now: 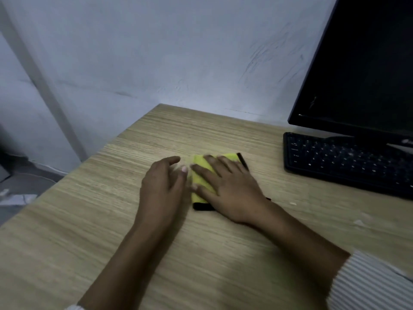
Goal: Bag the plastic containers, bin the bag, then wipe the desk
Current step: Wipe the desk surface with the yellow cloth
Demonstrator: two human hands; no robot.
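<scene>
**Q:** Head view. What lies where?

**A:** My right hand (232, 193) lies flat on a folded yellow cloth (201, 175) with a black edge, near the middle of the tabletop (89, 220) and well short of its far edge. The fingers are spread and straight; this grip presses down and closes on nothing. My left hand (163, 186) rests just beside the cloth on its left, fingers relaxed, holding nothing. A black keyboard (348, 162) and monitor (357, 63) stand at the right far corner. No containers or bag show.

**Q:** Which step is this, and how should it go?

**A:** Wiping, I judge, with bagging and binning apparently finished. Keep the palm flat so the cloth stays folded. Work in overlapping strokes from the far edge toward the near one. Stop short of the keyboard. A pale fleck (292, 203) near the right edge wants a pass.
</scene>
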